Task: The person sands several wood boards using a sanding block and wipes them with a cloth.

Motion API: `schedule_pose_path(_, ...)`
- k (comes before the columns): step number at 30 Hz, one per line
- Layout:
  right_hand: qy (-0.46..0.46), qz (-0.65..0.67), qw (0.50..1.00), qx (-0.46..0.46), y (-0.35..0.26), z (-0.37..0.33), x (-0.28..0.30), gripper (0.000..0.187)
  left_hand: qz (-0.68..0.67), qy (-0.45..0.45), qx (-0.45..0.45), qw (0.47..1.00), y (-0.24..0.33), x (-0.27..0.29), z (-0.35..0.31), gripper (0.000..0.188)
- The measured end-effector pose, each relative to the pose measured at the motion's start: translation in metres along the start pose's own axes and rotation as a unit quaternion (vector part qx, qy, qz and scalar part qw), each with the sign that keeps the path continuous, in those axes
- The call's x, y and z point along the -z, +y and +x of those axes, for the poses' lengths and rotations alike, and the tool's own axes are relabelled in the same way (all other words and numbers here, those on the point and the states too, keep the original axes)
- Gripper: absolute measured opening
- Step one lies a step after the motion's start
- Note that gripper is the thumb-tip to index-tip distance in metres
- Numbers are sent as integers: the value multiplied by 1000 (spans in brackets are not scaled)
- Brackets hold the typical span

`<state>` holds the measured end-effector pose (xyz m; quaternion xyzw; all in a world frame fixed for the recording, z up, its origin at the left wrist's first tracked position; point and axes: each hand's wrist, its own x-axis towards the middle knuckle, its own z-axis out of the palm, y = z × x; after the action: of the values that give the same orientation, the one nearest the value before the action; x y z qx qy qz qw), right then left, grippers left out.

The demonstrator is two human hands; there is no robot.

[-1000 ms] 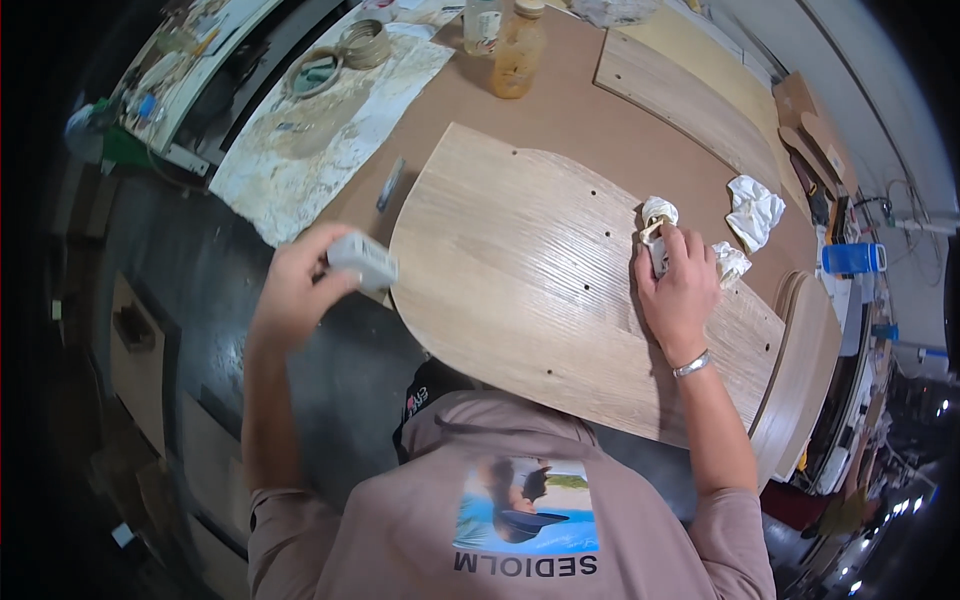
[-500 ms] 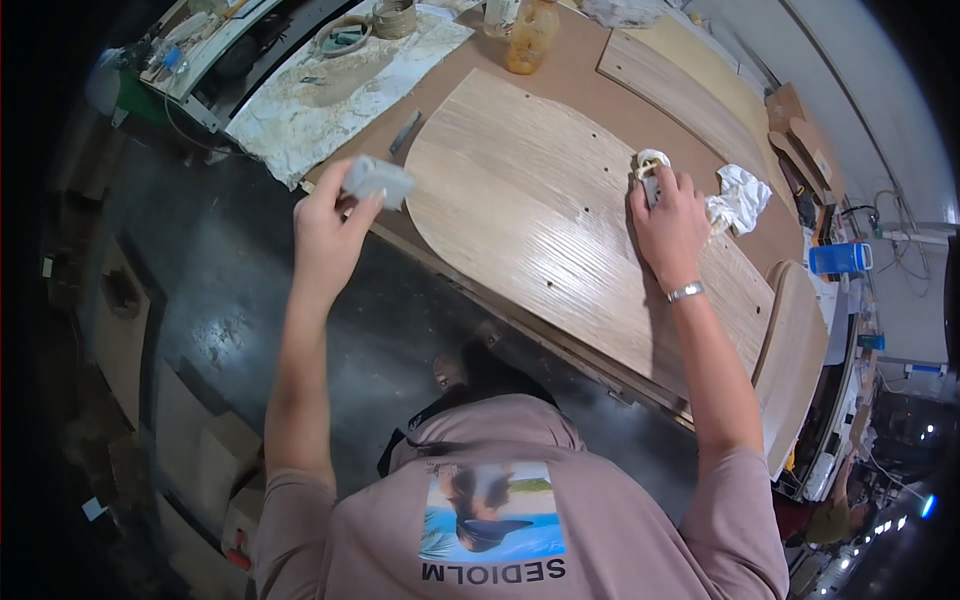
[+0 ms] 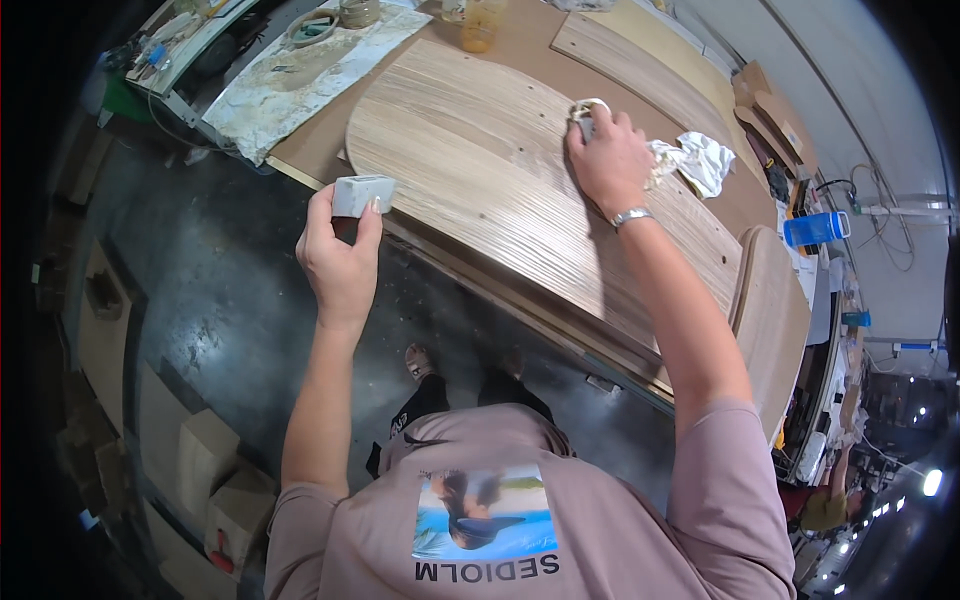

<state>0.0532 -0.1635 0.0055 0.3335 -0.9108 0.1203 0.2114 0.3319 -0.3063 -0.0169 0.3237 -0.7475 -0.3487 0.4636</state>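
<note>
My left hand [image 3: 340, 265] pinches a small pale grey block [image 3: 363, 196] between thumb and fingers, just in front of the board's near left edge. A wood-grain board [image 3: 470, 150] with a rounded left end and several small dark holes lies flat on the bench. My right hand [image 3: 613, 168], with a metal-banded watch at its wrist, is bent over a small grey piece [image 3: 586, 127] near the board's far edge. The fingers hide most of that piece. A whitish, stained rag [image 3: 597, 103] shows beside the fingertips, and a crumpled white cloth [image 3: 705, 165] lies to the right of the hand.
Behind the board are an amber jar [image 3: 481, 28] and a longer wooden panel [image 3: 650, 80]. A curved panel [image 3: 765, 285] lies to the right, near a blue container [image 3: 815, 229]. A stained white sheet [image 3: 300, 85] covers the far left corner. Cardboard boxes [image 3: 205, 450] stand on the floor.
The whole view has shifted. My left hand has drawn the grey block nearer to me, off the board's end. My right hand has moved slightly toward the far edge. A dark strip beside the board no longer shows.
</note>
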Motion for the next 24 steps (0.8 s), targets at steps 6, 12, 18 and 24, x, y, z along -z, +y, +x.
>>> schedule_pose_path(6, -47, 40, 987, 147, 71, -6, 11, 32, -81, -139, -127, 979, 100, -67, -133, 39)
schedule_pose_path(12, -25, 58, 984, 167, 183, -43, 33, 29, 3, -46, -11, 999, 108, -68, -123, 27)
schedule_pose_path(18, -2, 62, 986, 158, 187, -56, 31, 32, -50, -157, -83, 983, 158, -118, -204, 38)
schedule_pose_path(24, -9, 79, 982, 174, 196, -54, 34, 30, -192, -334, -195, 902, 228, -174, -280, 43)
